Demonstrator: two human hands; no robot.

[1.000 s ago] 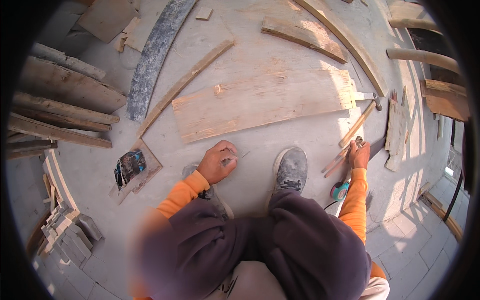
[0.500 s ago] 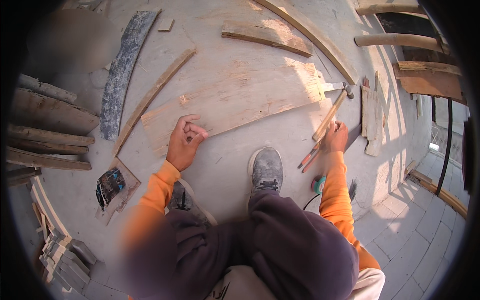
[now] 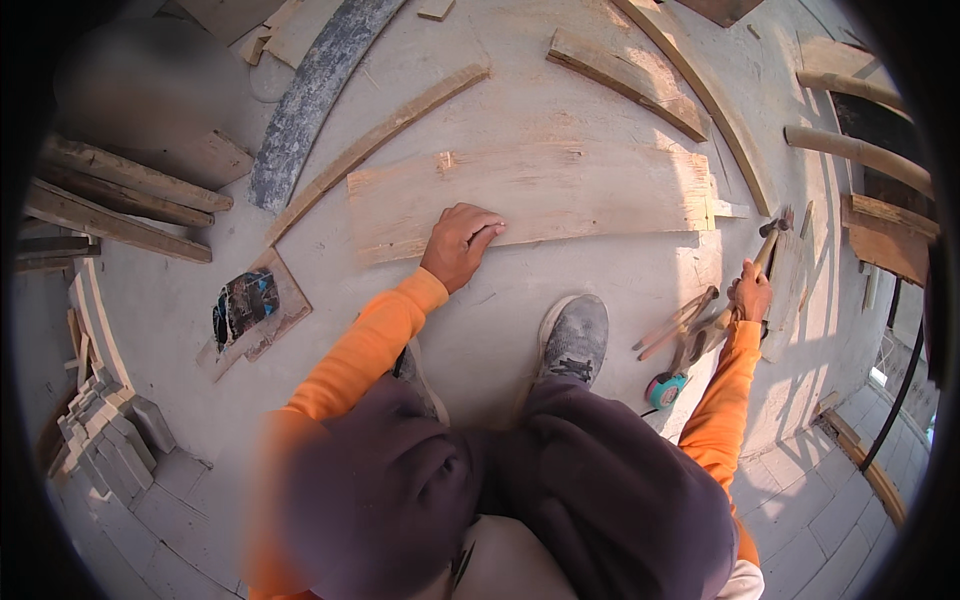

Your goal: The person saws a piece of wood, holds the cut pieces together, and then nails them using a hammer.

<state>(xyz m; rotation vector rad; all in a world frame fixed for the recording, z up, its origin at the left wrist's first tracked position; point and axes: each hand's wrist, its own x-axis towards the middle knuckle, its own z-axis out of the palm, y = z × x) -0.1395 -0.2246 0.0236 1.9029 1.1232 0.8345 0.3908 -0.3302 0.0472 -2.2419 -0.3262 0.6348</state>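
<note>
Hammer (image 3: 768, 244) shifted rightward: handle (image 3: 764, 256) within right fingers (image 3: 749, 274), head (image 3: 776, 226) beyond.

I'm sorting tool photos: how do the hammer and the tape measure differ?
The hammer is long and slim; the tape measure is compact and rounded. The hammer is mostly tan; the tape measure is largely teal. The right hand holds the hammer; the tape measure lies on the floor. Both are on the person's right.

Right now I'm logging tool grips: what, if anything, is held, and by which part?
The right hand grips the hammer by its wooden handle, the head left free. Whether the left hand pinches anything small cannot be told.
</note>
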